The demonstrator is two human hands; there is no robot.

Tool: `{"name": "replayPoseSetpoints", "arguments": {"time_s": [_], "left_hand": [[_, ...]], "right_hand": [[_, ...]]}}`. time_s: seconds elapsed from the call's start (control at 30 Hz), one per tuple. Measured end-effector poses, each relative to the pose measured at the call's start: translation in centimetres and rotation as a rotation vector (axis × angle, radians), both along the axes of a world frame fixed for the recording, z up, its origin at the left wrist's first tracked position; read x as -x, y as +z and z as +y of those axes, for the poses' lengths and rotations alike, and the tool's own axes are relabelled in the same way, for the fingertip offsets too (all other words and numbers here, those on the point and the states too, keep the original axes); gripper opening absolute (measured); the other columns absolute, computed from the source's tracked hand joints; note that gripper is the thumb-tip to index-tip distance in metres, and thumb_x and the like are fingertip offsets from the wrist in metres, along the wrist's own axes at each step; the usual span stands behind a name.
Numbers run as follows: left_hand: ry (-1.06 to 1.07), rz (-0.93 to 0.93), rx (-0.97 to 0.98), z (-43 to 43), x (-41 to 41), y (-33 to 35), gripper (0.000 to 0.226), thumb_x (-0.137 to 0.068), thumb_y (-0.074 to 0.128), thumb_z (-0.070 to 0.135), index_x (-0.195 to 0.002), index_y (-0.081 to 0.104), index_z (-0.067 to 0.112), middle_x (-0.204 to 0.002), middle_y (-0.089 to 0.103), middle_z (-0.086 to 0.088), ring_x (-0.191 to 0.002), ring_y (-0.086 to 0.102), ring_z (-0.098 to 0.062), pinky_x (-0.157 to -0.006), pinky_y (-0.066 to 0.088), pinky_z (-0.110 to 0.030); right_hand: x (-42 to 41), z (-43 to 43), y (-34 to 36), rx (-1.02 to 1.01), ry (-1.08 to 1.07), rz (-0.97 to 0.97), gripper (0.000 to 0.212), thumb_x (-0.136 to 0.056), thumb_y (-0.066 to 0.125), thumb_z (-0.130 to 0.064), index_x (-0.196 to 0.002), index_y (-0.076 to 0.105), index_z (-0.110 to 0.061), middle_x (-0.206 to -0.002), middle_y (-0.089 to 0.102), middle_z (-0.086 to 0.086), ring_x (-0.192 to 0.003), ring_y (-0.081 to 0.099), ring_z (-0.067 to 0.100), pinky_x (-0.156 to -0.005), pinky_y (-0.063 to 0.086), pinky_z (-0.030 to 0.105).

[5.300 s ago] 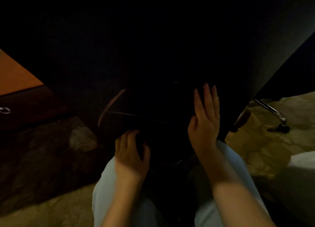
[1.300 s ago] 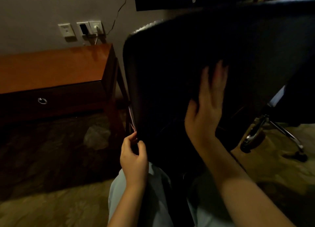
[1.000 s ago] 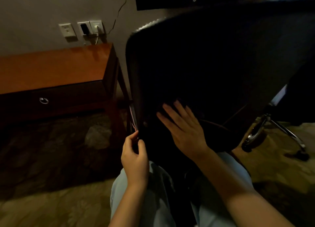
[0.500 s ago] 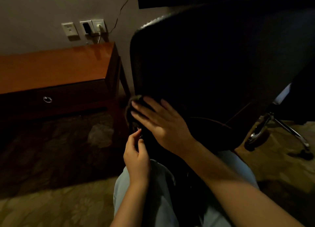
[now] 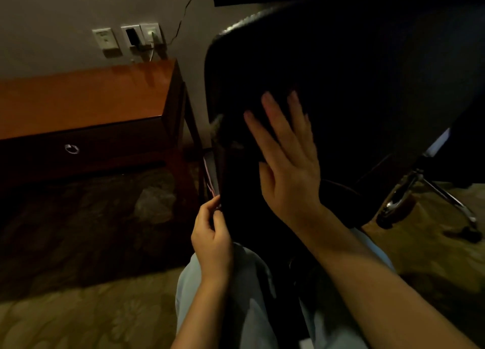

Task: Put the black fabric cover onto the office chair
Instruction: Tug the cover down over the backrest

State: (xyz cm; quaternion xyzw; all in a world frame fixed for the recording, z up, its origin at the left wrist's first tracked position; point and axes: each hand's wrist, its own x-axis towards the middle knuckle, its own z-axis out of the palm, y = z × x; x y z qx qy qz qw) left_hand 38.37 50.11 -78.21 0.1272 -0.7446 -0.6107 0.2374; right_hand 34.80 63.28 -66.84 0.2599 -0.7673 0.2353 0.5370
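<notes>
Over backrest of office chair (image 5: 399, 204): black fabric cover (image 5: 341, 73), bunched at backrest's left edge; too dark to trace hem.
Left hand (image 5: 212, 238): fingers (image 5: 210, 213) pinched together on cover's edge near backrest's lower left corner.
Right hand (image 5: 288, 170): fingers (image 5: 275, 123) straight, spread apart, flat against cover mid-back.
Judgement: cloth light, soft, probably stretchy; may slide over padding and snag at corners.
Best hold: hem at side edge, pinch and draw down; flat palm pins slack, smooths wrinkles.

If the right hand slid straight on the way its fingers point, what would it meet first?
The right hand would likely meet only more black fabric cover, up toward the top edge of the backrest; depth is unclear.
</notes>
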Motion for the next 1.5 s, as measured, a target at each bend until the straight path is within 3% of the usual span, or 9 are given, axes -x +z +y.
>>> {"name": "replayPoseSetpoints", "arguments": {"time_s": [0.2,0.4,0.53,0.73,0.83,1.0,1.1,1.4,1.5], "left_hand": [[0.010,0.007,0.018,-0.2,-0.2,0.1,0.026,-0.095,0.043,0.025,-0.108,0.065,0.030,-0.104,0.069,0.007,-0.099,0.064,-0.017,-0.085,0.052,-0.032],[-0.013,0.014,0.004,-0.2,-0.6,0.8,0.025,-0.099,0.045,0.015,-0.096,0.065,0.029,-0.085,0.067,0.011,-0.081,0.062,-0.002,-0.069,0.047,-0.017],[-0.013,-0.015,0.026,-0.3,-0.5,0.6,0.027,-0.100,0.045,0.011,-0.110,0.065,0.027,-0.101,0.068,0.011,-0.092,0.063,-0.004,-0.079,0.050,-0.022],[-0.019,-0.003,0.014,0.1,-0.7,1.3,0.027,-0.100,0.044,0.006,-0.113,0.063,0.021,-0.084,0.067,0.023,-0.075,0.059,0.014,-0.065,0.045,-0.005],[-0.016,-0.003,0.035,0.1,-0.8,1.3,0.026,-0.100,0.044,0.004,-0.112,0.062,0.019,-0.074,0.064,0.030,-0.065,0.056,0.015,-0.059,0.044,-0.004],[0.020,0.014,0.032,0.0,-0.6,1.0,0.023,-0.099,0.045,0.004,-0.099,0.062,0.020,-0.071,0.061,0.009,-0.062,0.056,0.004,-0.055,0.042,-0.012],[0.013,0.008,0.038,0.2,-0.7,1.3,0.024,-0.099,0.044,0.007,-0.100,0.061,0.024,-0.073,0.064,0.024,-0.063,0.057,0.006,-0.055,0.042,-0.010],[-0.037,-0.019,0.033,0.2,-0.8,1.4,0.026,-0.099,0.045,0.005,-0.117,0.061,0.016,-0.075,0.062,0.036,-0.064,0.056,0.015,-0.058,0.044,-0.004],[-0.030,-0.019,0.039,0.3,-0.9,1.6,0.025,-0.099,0.046,0.005,-0.116,0.062,0.016,-0.076,0.064,0.031,-0.065,0.057,0.015,-0.058,0.045,-0.004]], "right_hand": [[0.7,-1.7,-4.4,-0.394,0.000,-0.029,0.054,-0.091,0.062,-0.011,-0.141,0.044,-0.014,-0.152,0.035,0.004,-0.147,0.012,0.023,-0.120,0.008,0.039],[1.2,0.7,-11.2,-0.634,-0.098,-0.092,0.055,-0.093,0.043,-0.021,-0.147,0.030,-0.019,-0.155,0.022,0.000,-0.149,-0.004,0.020,-0.120,0.007,0.037],[1.8,1.8,-11.0,-0.352,-0.112,-0.080,0.043,-0.102,0.030,-0.021,-0.145,0.033,-0.021,-0.152,0.028,0.000,-0.149,0.002,0.016,-0.120,0.011,0.035],[1.9,2.4,-10.6,0.190,-0.156,-0.203,0.080,-0.090,0.045,-0.012,-0.153,0.003,-0.036,-0.160,-0.007,-0.016,-0.149,-0.002,0.014,-0.116,0.024,0.050],[1.5,0.9,-11.2,0.074,-0.121,-0.190,0.073,-0.091,0.042,-0.017,-0.153,0.006,-0.034,-0.161,-0.006,-0.014,-0.149,-0.003,0.016,-0.116,0.023,0.050],[0.8,-0.7,-12.5,-0.314,-0.069,-0.159,0.056,-0.089,0.047,-0.019,-0.143,0.033,-0.021,-0.157,0.018,-0.003,-0.149,-0.002,0.018,-0.120,0.009,0.037],[1.0,0.4,-12.6,-0.410,-0.082,-0.166,0.060,-0.089,0.051,-0.021,-0.146,0.029,-0.020,-0.152,0.024,0.001,-0.149,-0.002,0.017,-0.120,0.009,0.036],[1.7,4.1,-10.9,0.340,-0.140,-0.251,0.075,-0.092,0.045,-0.009,-0.152,0.009,-0.036,-0.160,-0.001,-0.019,-0.149,0.005,0.017,-0.119,0.021,0.043],[1.3,2.4,-10.9,0.299,-0.152,-0.264,0.076,-0.093,0.044,-0.014,-0.153,0.002,-0.036,-0.160,-0.003,-0.013,-0.149,0.001,0.018,-0.120,0.017,0.040]]}}
